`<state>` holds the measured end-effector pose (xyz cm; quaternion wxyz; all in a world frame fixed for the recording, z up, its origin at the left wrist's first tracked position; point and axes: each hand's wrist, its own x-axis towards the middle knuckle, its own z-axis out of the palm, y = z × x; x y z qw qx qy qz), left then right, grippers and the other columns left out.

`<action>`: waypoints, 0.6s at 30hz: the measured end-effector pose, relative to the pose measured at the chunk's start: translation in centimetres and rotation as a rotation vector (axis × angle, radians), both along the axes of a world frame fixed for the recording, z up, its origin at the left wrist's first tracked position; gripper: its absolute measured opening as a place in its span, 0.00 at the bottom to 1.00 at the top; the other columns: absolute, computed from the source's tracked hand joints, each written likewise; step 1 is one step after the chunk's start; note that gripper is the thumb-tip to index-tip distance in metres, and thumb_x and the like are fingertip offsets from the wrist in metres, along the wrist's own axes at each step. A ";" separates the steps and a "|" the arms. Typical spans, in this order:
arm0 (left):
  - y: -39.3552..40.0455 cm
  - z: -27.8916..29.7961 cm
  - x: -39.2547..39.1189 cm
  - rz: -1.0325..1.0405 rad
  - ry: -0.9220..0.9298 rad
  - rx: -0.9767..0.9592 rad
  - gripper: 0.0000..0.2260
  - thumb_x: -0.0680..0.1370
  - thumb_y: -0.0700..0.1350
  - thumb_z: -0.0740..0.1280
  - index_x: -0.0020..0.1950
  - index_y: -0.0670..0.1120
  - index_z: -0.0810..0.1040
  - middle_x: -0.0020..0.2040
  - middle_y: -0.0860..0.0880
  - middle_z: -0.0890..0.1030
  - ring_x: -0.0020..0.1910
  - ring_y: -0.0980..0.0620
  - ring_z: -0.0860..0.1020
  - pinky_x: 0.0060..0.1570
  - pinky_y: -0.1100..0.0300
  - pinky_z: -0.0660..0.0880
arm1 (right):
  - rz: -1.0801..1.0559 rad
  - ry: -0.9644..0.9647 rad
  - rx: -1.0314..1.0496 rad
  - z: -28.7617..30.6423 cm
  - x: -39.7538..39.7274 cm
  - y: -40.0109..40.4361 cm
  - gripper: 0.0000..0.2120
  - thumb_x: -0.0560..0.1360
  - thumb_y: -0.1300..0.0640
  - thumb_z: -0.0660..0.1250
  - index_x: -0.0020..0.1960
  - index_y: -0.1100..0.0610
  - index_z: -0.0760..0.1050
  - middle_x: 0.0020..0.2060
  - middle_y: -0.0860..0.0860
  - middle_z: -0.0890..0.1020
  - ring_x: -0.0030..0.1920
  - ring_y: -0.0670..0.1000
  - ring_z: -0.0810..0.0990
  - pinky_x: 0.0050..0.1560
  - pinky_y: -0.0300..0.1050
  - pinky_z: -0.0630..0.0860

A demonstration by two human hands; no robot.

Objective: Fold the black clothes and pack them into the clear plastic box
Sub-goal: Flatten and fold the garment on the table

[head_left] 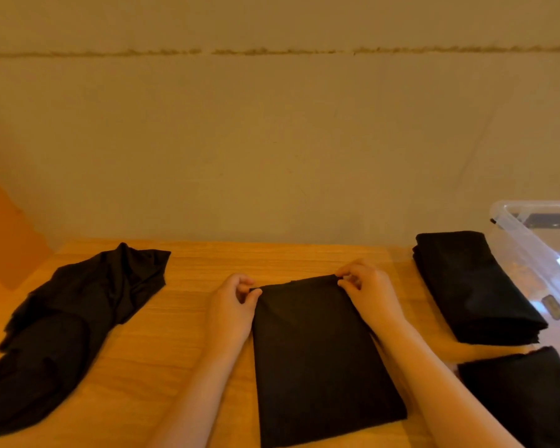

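A black garment (317,357) lies folded into a long rectangle in the middle of the wooden table (181,318). My left hand (232,305) pinches its far left corner. My right hand (366,291) pinches its far right corner. Two folded black garments lie on the right, one further back (472,286) and one at the front right edge (527,396). An unfolded, crumpled black garment (68,321) sprawls on the left. The clear plastic box (537,240) stands at the far right, partly out of frame.
A plain beige wall (272,140) rises right behind the table's far edge. Bare tabletop shows between the crumpled garment and the middle one. The box's near wall touches the rear folded garment.
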<state>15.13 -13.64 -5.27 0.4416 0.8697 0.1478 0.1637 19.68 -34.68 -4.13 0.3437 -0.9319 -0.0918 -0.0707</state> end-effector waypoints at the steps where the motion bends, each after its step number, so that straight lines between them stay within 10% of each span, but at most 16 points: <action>1: -0.1 -0.1 0.1 0.003 0.001 0.006 0.05 0.76 0.43 0.68 0.50 0.49 0.75 0.40 0.59 0.74 0.39 0.64 0.72 0.35 0.72 0.67 | 0.012 -0.058 -0.015 0.1 -0.5 0.1 0.09 0.76 0.61 0.64 0.54 0.57 0.78 0.49 0.48 0.78 0.45 0.39 0.73 0.54 0.38 0.74; 7: -0.2 1.3 0.0 -0.067 0.120 0.183 0.14 0.78 0.44 0.65 0.63 0.47 0.74 0.59 0.50 0.76 0.55 0.55 0.74 0.50 0.67 0.70 | 0.242 -0.018 -0.221 2.6 -4.8 1.3 0.17 0.78 0.53 0.60 0.67 0.50 0.70 0.67 0.44 0.70 0.67 0.42 0.66 0.63 0.31 0.59; 15: -4.5 4.0 -9.9 -0.438 0.154 0.425 0.18 0.81 0.48 0.57 0.72 0.55 0.64 0.72 0.59 0.62 0.71 0.63 0.58 0.66 0.71 0.54 | 0.292 0.134 -0.314 2.0 -9.6 -1.7 0.24 0.79 0.51 0.59 0.73 0.46 0.58 0.73 0.41 0.59 0.71 0.36 0.53 0.65 0.30 0.48; 18: -4.1 3.3 -13.0 -0.288 0.264 0.395 0.21 0.80 0.52 0.58 0.73 0.56 0.61 0.73 0.59 0.59 0.72 0.60 0.58 0.69 0.64 0.58 | 0.222 0.134 -0.244 1.9 -11.8 -2.6 0.25 0.78 0.49 0.60 0.73 0.46 0.57 0.73 0.40 0.58 0.70 0.37 0.55 0.67 0.31 0.53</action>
